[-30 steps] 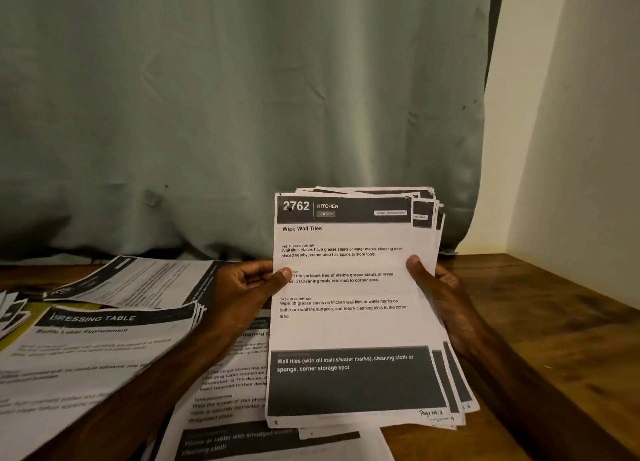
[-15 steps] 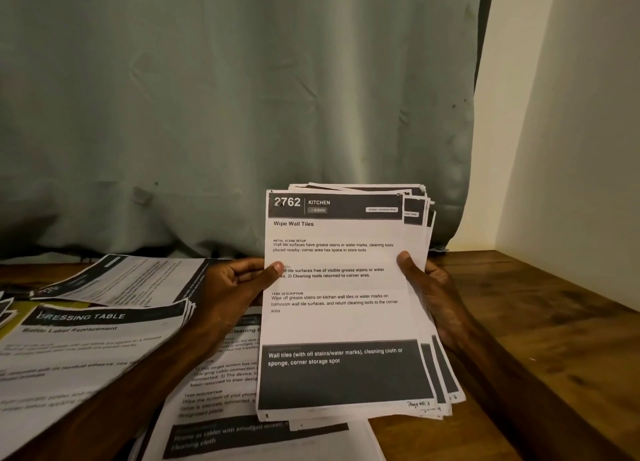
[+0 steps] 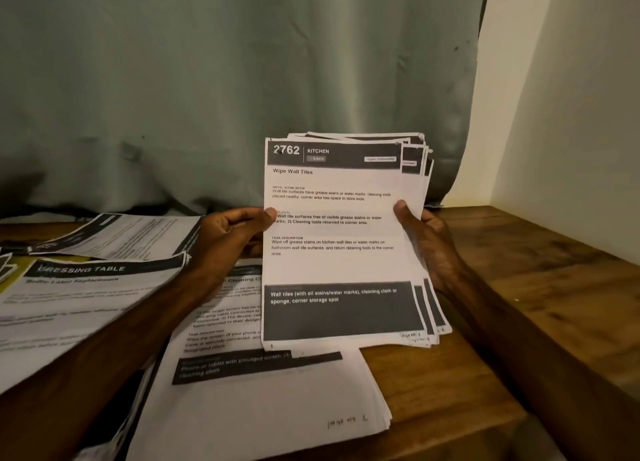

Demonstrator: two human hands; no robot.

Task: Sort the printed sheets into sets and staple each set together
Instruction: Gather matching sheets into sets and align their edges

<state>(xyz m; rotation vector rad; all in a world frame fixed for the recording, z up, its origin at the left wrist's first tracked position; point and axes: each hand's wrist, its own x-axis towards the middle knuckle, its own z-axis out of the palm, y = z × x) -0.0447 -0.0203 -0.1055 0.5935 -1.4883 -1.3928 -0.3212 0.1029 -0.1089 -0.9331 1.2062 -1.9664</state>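
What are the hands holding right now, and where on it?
Both hold the fanned stack of sheets: left hand pinches its left edge, right hand its right edge, mid-height.

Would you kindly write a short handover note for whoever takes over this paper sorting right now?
Hands: left hand grips the left edge, right hand the right edge, of the fanned stack of white printed sheets headed "2762 Kitchen", held upright above the brown wooden table.
Elsewhere: the white "Dressing Table" pile lies left; another white printed pile lies flat under the held stack.
Done: sheets are in separate piles.
Left: align and staple the held set; no stapler shows.
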